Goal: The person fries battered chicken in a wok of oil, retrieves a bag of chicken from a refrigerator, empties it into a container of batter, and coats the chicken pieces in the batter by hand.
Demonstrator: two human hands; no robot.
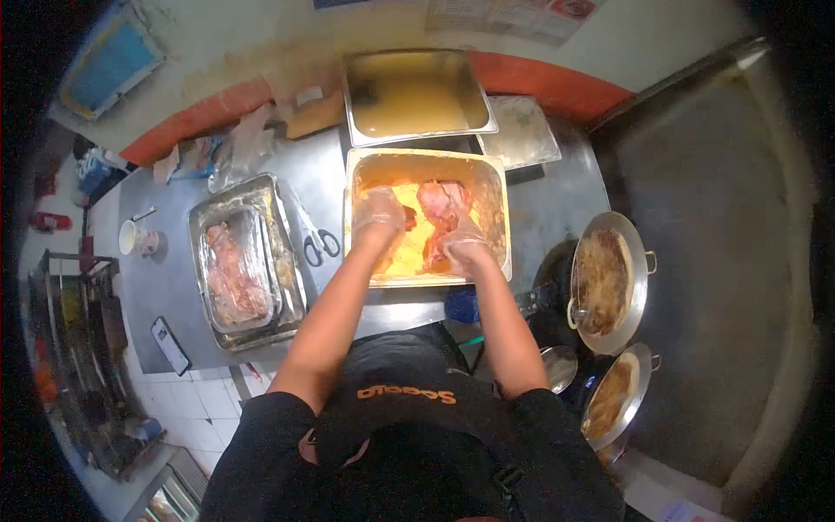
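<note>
A deep metal pan (506, 204) in front of me holds a yellow-orange coating or batter (407, 252). My left hand (380, 211), in a clear plastic glove, is in the left side of the pan with its fingers curled, and a small bit of reddish raw meat shows at them. On the right, my gloved right hand (465, 242) grips the lower end of a large piece of raw meat (444, 202), which looks like chicken. The undersides of both hands are hidden.
Left of the pan lie scissors (321, 247) and a metal tray (291, 300) with plastic-covered raw meat (233, 274). A phone (170, 346) and a white cup (137, 237) sit farther left. Behind is a pan of yellowish liquid (417, 91); two woks (606, 283) (613, 396) stand right.
</note>
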